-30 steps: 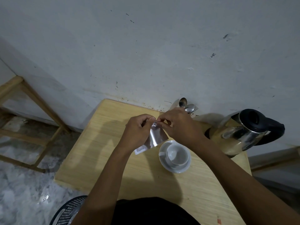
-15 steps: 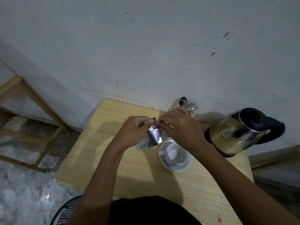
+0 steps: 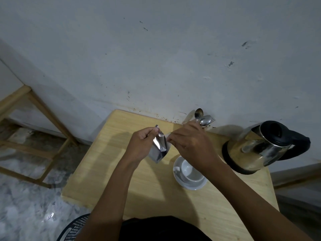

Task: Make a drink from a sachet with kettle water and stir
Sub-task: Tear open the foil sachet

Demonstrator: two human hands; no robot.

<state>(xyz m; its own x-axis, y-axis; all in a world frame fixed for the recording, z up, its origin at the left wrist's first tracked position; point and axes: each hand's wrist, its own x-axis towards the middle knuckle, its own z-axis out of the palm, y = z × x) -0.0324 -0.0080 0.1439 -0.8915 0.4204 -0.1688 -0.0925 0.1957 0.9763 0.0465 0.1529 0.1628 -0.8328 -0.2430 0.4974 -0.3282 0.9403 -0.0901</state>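
A silver foil sachet (image 3: 159, 148) hangs above the wooden table (image 3: 107, 164), held at its top by both hands. My left hand (image 3: 140, 145) pinches the top left corner, which sticks up past the fingers. My right hand (image 3: 189, 145) pinches the top right edge. A white cup (image 3: 191, 171) stands empty on a white saucer (image 3: 189, 186) just below my right wrist. The steel kettle (image 3: 257, 150) with black lid and handle stands on its base at the right of the table.
Spoons and a fork (image 3: 204, 119) stick up from a holder against the wall, behind my right hand. A wooden frame (image 3: 34, 110) stands on the floor at left. A black perforated seat edge (image 3: 74, 228) shows at the bottom.
The sachet's top has parted: my left hand pulled its corner up and left while my right hand drew away to the right. The sachet now hangs more upright.
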